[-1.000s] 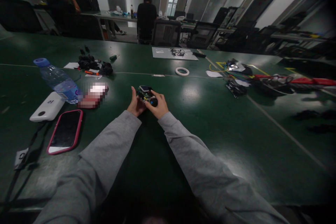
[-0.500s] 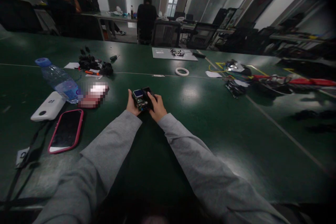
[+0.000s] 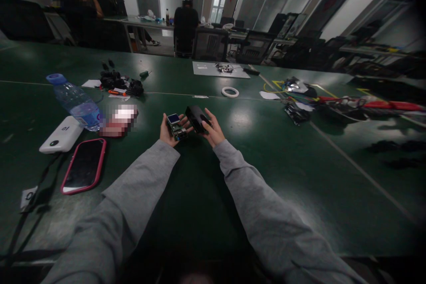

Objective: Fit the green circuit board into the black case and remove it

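A green circuit board with a small screen on its upper end lies in my left hand, thumb along its left edge and fingers beneath. Just to its right, my right hand grips a black plastic case, thumb on the near side and fingers around the far side. A narrow gap shows between board and case, where the fingertips of my left hand come near the case. Both are held over the green table. The inside of the case is hidden from me.
To the left are a water bottle, a white power bank with a cable and a pink-edged phone. A tape roll lies beyond my hands. Wires spread at the right; a person sits farther back.
My right hand has moved right with the black case, away from the circuit board; the two were close together before. My left hand with the board has stayed nearly in place.
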`<action>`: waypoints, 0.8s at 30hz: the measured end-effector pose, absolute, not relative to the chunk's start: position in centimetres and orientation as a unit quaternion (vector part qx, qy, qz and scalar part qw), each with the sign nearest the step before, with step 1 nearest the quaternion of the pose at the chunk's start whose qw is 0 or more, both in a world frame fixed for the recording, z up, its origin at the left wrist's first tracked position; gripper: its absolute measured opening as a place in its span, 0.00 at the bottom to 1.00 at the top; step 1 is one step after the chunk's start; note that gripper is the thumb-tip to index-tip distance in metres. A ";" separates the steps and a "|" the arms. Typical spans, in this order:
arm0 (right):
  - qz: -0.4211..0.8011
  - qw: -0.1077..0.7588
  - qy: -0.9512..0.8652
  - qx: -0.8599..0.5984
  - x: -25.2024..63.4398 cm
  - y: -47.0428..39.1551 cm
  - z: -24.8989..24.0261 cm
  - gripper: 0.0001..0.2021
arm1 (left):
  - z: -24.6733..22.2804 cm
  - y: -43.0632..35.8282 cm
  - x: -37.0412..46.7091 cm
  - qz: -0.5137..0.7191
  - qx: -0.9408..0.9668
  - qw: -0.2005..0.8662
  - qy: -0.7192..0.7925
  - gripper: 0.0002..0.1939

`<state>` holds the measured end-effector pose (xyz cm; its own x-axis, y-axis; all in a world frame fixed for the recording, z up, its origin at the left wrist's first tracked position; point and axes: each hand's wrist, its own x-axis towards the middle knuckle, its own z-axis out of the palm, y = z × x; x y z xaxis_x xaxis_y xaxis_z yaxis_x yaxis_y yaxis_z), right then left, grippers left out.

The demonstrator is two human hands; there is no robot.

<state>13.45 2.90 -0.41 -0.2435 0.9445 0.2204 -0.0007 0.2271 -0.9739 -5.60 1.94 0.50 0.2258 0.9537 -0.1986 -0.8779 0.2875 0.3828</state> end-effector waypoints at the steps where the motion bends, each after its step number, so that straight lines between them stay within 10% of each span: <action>1: 0.538 0.486 -0.583 -0.367 13.5 2.8 -0.4 0.33 | 0.5 1.9 -5.6 0.590 0.095 0.777 0.198 0.35; 24: 0.044 0.498 -0.605 -0.620 24.5 4.1 0.5 0.25 | 0.9 1.4 -5.2 0.572 0.113 0.796 0.161 0.36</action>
